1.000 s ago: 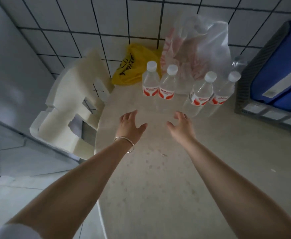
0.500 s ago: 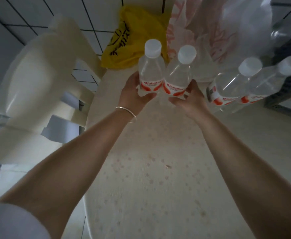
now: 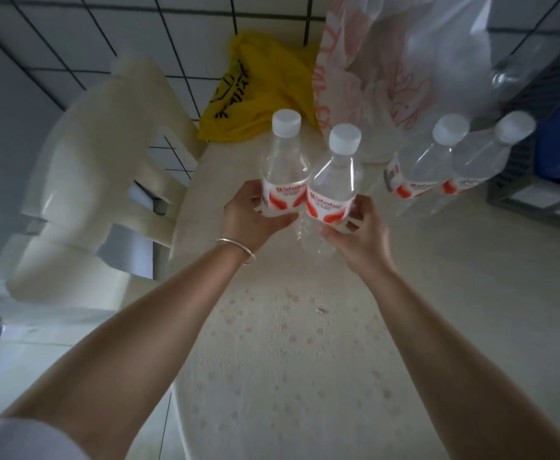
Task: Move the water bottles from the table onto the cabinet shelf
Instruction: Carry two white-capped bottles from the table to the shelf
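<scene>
Several clear water bottles with white caps and red-and-white labels are at the far part of the cream table [image 3: 305,360]. My left hand [image 3: 248,217] grips the left bottle [image 3: 283,174] round its label. My right hand [image 3: 360,234] grips the bottle beside it [image 3: 335,180] from the right and below. These two bottles touch each other. Two more bottles [image 3: 421,171] [image 3: 481,164] stand to the right, untouched. No cabinet shelf is in view.
A yellow bag [image 3: 255,91] and a translucent plastic bag with red print [image 3: 398,54] lie behind the bottles against the tiled wall. A cream plastic chair [image 3: 99,180] stands left of the table. A grey crate with blue contents [image 3: 544,167] sits at the right.
Both hands reached forward from open over the table to the two left bottles and closed around them. The held bottles now sit nearer to me than before.
</scene>
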